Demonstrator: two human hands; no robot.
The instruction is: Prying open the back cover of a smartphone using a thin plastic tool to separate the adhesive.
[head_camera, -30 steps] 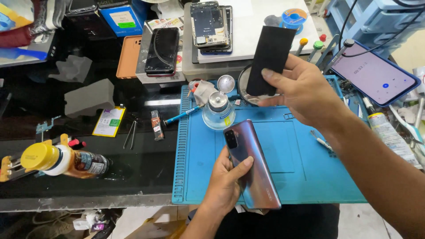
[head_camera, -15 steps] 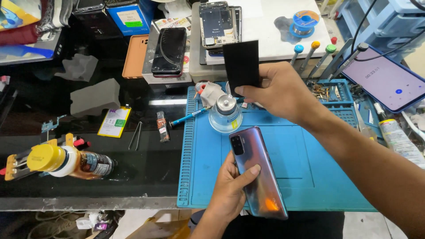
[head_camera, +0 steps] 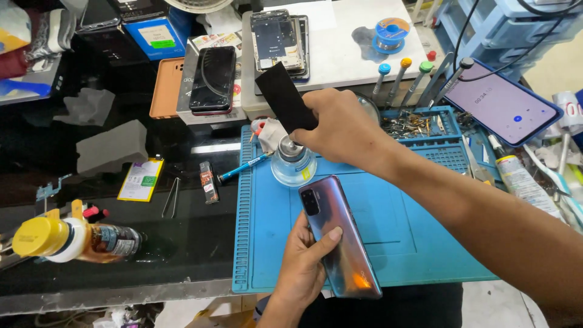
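**Phone held back-up over the mat, black sheet raised above a liquid bottle: points of risk**

Nearest the viewer, the left hand (head_camera: 303, 267) is closed around the lower edge of a phone (head_camera: 339, 243), which is held camera side up and tilted over the front part of the blue mat (head_camera: 419, 243). The grip covers only one long edge and the bottom corner; the far end stands free, so a slip could likely drop the phone onto the mat or off the near edge of the surface.

Beyond it, the right hand (head_camera: 340, 130) pinches a thin black sheet (head_camera: 285, 97) by its lower end, directly above a small clear bottle (head_camera: 293, 164) with a metal top. The hand appears to touch or nearly touch the bottle; a careless sweep could tip it and spill liquid toward the phone.

Further back, loose screws and small metal parts (head_camera: 413, 124) fill the mat's tray, and several phones (head_camera: 212, 79) lie stacked; a trailing sleeve or forearm could scatter them. A second lit phone (head_camera: 501, 103) rests at the far right, near cables.
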